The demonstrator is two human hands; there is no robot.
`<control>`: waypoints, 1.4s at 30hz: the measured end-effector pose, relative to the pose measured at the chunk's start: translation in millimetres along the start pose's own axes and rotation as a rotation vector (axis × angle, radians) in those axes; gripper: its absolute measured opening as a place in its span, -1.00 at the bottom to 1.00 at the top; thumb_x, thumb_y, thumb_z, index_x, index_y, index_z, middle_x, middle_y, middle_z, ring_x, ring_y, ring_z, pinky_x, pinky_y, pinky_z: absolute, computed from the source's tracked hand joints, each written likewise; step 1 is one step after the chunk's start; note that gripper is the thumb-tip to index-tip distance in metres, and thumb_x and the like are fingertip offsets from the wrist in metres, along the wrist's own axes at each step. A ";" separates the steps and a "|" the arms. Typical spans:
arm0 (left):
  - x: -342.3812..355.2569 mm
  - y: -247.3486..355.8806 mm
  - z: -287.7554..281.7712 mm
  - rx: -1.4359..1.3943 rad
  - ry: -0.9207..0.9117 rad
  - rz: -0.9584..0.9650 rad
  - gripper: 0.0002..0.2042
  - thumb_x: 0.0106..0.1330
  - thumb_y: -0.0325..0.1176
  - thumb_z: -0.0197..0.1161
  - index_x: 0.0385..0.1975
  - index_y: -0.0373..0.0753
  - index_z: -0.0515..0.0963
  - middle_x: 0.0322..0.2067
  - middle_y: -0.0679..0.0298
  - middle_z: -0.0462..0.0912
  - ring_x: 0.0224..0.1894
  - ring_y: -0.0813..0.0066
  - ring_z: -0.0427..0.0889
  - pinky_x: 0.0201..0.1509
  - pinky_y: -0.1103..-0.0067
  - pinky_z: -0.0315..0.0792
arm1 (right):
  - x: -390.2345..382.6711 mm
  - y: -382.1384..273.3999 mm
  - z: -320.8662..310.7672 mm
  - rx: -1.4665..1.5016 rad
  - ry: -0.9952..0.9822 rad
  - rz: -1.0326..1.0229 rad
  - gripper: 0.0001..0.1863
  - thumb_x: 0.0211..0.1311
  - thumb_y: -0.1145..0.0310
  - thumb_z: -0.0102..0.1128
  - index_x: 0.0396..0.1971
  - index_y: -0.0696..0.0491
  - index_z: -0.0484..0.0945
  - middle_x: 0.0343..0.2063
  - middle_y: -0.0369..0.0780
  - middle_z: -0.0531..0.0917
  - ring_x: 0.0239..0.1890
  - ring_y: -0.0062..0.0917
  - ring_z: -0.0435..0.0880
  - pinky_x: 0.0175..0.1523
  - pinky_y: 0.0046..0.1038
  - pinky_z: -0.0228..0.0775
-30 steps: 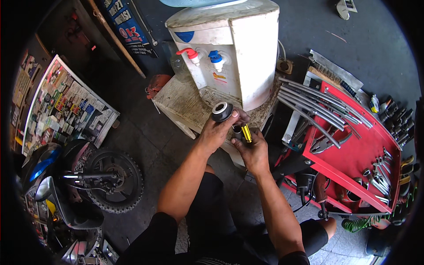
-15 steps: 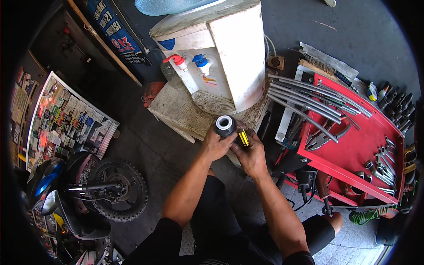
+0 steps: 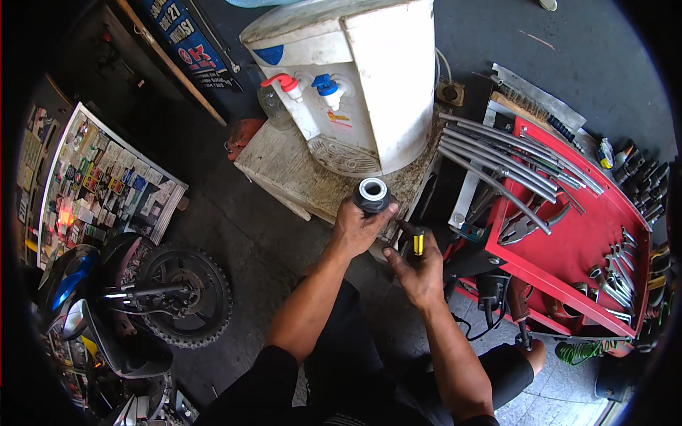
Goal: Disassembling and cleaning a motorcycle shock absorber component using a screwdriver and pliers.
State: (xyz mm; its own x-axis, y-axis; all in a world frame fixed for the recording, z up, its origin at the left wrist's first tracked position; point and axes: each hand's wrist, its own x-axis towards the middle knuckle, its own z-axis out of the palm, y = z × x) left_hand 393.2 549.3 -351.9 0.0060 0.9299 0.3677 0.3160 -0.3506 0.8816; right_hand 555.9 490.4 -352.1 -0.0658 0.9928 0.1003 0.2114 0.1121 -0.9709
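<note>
My left hand (image 3: 354, 228) is closed round a dark cylindrical part (image 3: 371, 197), which has a pale metal ring and a round opening on top. My right hand (image 3: 422, 278) grips a yellow-and-black tool handle (image 3: 418, 246); the tool's working end is hidden, so its exact kind is unclear. The handle stands apart from the cylinder, to its right and a little nearer me. Both hands are above my knees, just in front of a worn wooden stand (image 3: 280, 165).
On the stand is a white water dispenser (image 3: 401, 92) with red and blue taps. To the right, a red tool cart (image 3: 568, 245) carries metal tubes (image 3: 497, 167), pliers and wrenches (image 3: 619, 266). A motorcycle wheel (image 3: 186, 295) and a glass display case (image 3: 117, 184) are at left.
My hands have moved apart. The right one has shifted right and nearer me with the yellow-and-black handle, away from the cylinder. My left hand still holds the cylinder, slightly farther right.
</note>
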 end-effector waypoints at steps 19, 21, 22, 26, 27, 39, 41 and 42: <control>-6.0 -56.8 -9.6 0.288 -0.044 0.114 -0.47 0.26 -0.16 0.35 0.17 -0.28 0.43 0.11 0.05 0.56 0.17 0.22 0.56 0.24 0.27 0.39 | 43.5 -80.4 12.3 -0.246 0.063 -0.212 -0.49 0.20 0.14 0.34 0.05 0.13 0.52 -0.04 0.00 0.52 -0.17 0.04 0.68 -0.09 -0.08 0.58; -5.3 -47.0 -5.9 0.172 -0.043 0.041 -0.48 0.28 -0.18 0.34 0.16 -0.30 0.43 0.12 0.07 0.54 0.20 0.22 0.53 0.26 0.29 0.36 | 42.8 -81.8 11.3 -0.247 0.057 -0.217 -0.48 0.19 0.15 0.35 0.06 0.12 0.50 -0.05 -0.01 0.51 -0.20 0.04 0.68 -0.12 -0.07 0.58; -4.9 -41.3 -2.5 0.132 -0.044 0.019 -0.49 0.28 -0.19 0.34 0.16 -0.30 0.42 0.13 0.07 0.54 0.21 0.22 0.52 0.27 0.30 0.35 | 42.0 -83.7 9.8 -0.251 0.076 -0.244 -0.48 0.19 0.15 0.35 0.06 0.12 0.50 -0.05 -0.01 0.51 -0.20 0.04 0.68 -0.12 -0.07 0.58; -13.7 -20.9 7.4 0.047 0.132 0.037 -0.52 0.31 -0.22 0.31 0.15 -0.32 0.43 0.09 0.08 0.56 0.19 0.25 0.54 0.26 0.33 0.37 | 35.0 -100.3 1.9 -0.218 0.122 -0.271 -0.43 0.16 0.18 0.38 0.12 0.11 0.46 -0.06 -0.03 0.49 -0.24 0.04 0.68 -0.15 -0.06 0.57; -16.6 -17.6 7.6 0.050 0.116 0.038 -0.53 0.31 -0.22 0.31 0.14 -0.32 0.43 0.08 0.08 0.57 0.18 0.26 0.54 0.25 0.34 0.37 | 31.3 -105.7 -3.1 -0.196 0.133 -0.293 -0.42 0.16 0.19 0.38 0.14 0.10 0.46 -0.07 -0.03 0.49 -0.23 0.05 0.67 -0.14 -0.06 0.57; 23.3 151.4 21.7 0.165 0.082 0.423 -0.61 0.49 -0.12 0.07 0.07 -0.32 0.34 -0.47 0.31 0.41 -0.48 0.46 0.41 -0.37 0.51 0.34 | -130.4 -123.9 -172.0 -0.150 0.301 -0.399 -0.46 0.01 0.38 0.58 0.02 0.20 0.58 -0.13 -0.11 0.60 -0.09 -0.34 0.62 0.01 -0.39 0.47; 46.1 203.8 69.2 0.250 -0.185 0.485 -0.63 0.44 -0.18 0.14 0.05 -0.33 0.33 -0.51 0.15 0.51 -0.49 0.22 0.54 -0.36 0.38 0.42 | -161.4 -122.6 -197.7 -0.189 0.333 -0.300 -0.45 0.02 0.33 0.57 0.01 0.21 0.59 -0.14 -0.11 0.60 -0.12 -0.33 0.63 0.02 -0.39 0.45; 60.7 227.0 97.0 0.327 -0.304 0.512 -0.63 0.40 -0.22 0.19 0.02 -0.34 0.35 -0.51 0.04 0.57 -0.47 0.06 0.62 -0.33 0.31 0.46 | -175.9 -122.9 -206.7 -0.185 0.366 -0.267 -0.46 0.01 0.29 0.55 -0.03 0.24 0.59 -0.15 -0.10 0.63 -0.12 -0.33 0.63 0.06 -0.38 0.42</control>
State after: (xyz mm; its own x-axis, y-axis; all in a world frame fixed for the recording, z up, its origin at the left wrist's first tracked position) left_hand 557.4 536.9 -158.2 0.4826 0.6620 0.5735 0.4728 -0.7481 0.4656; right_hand 743.1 310.8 -205.6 0.1984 0.8743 0.4429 0.4061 0.3380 -0.8491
